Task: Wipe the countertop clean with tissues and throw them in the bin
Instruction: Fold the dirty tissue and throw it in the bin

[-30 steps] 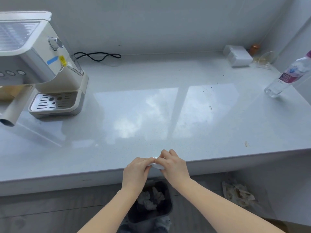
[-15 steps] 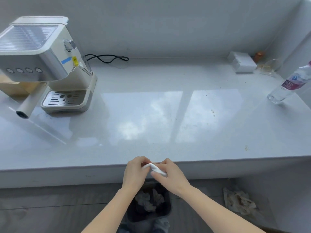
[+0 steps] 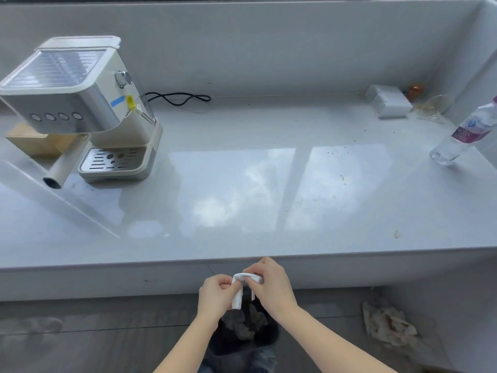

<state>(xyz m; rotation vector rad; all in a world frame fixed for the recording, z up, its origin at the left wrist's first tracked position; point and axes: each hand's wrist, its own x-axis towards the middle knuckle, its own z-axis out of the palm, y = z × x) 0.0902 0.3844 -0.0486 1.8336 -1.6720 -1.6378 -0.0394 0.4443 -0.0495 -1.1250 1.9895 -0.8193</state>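
Observation:
My left hand [image 3: 215,294] and my right hand [image 3: 271,286] both pinch a small folded white tissue [image 3: 243,285] between them, just below the front edge of the glossy grey countertop [image 3: 242,189]. Directly under the hands stands a dark bin [image 3: 244,332] on the floor with crumpled tissues inside. Small brown specks and stains [image 3: 396,234] dot the right half of the counter.
A cream coffee machine [image 3: 88,111] stands at the left with a black cord [image 3: 180,99] behind it. A white tissue box [image 3: 390,105] sits at the back right, a plastic water bottle [image 3: 465,135] at the far right. Dirty crumpled paper [image 3: 387,324] lies on the floor at right.
Both hands with the tissue have dropped from the counter's front edge to a spot over the bin. The tissue now hangs folded between the fingers.

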